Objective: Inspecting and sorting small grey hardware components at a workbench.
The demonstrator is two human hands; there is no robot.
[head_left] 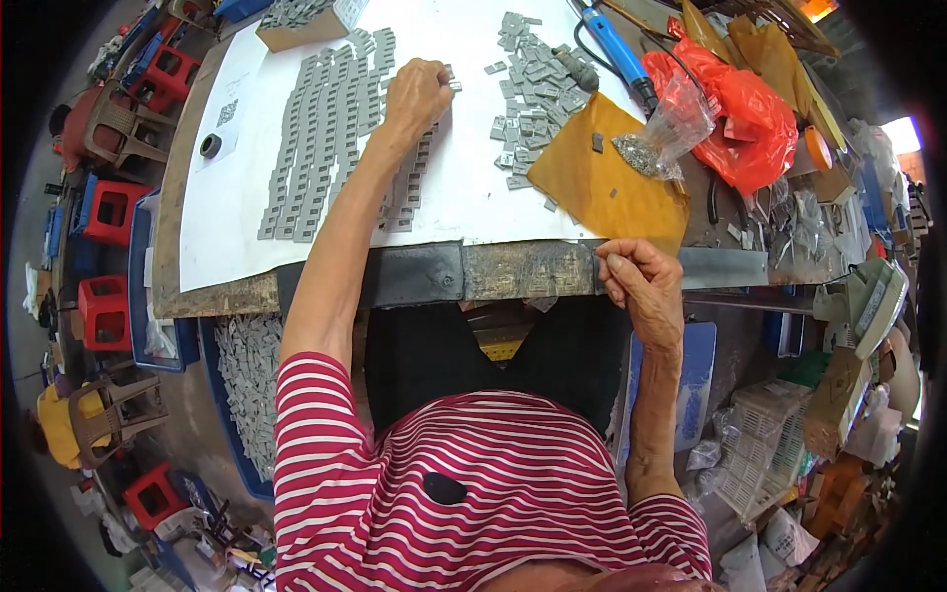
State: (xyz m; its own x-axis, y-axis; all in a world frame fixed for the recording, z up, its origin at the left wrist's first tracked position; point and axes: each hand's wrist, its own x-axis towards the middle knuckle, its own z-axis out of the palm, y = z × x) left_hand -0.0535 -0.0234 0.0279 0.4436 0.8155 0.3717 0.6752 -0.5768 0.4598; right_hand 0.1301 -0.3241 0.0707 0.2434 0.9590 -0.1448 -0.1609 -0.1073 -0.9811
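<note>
Rows of small flat grey rectangular pieces (pixel 321 128), each with a dark slot, lie side by side on a white sheet (pixel 222 187). My left hand (pixel 416 97) reaches over the right-hand rows with its fingers curled down. A small grey piece (pixel 455 85) shows beside its fingertips; the hand hides whatever is between them. My right hand (pixel 643 281) is at the table's front edge, thumb and fingers drawn together in a pinch. What they hold, if anything, is too small to tell. Loose grey pieces (pixel 538 104) lie in a heap to the right of the rows.
A blue electric screwdriver (pixel 617 49) lies at the back right. Nearby are brown paper (pixel 621 202), a clear bag of small metal parts (pixel 646 153) and a red plastic bag (pixel 755 128). A box of pieces (pixel 308 28) stands far left; a blue bin (pixel 247 395) is below.
</note>
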